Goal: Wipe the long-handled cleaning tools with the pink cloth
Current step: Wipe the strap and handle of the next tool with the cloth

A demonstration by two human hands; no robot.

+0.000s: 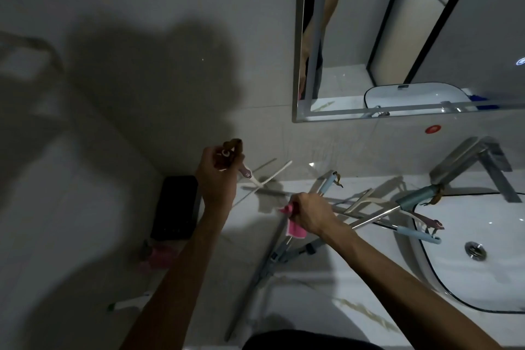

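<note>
My left hand (218, 179) grips a brown-topped brush (231, 150) by its pink and white handle, lifted above the marble counter (312, 293). My right hand (309, 213) holds the pink cloth (295, 229) wrapped around a thin metal handle (272, 196) that lies across the counter. Several other long-handled tools with blue grips (414, 197) and metal rods (375, 216) lie crossed between my right hand and the sink. One grey pole (264, 270) slants down toward the counter's front edge.
A white sink (483, 224) with a chrome faucet (471, 159) sits at the right. A black box (176, 207) stands against the wall at the left, with a pink item (159, 258) and a white tube (130, 302) below it. A mirror (412, 37) hangs above.
</note>
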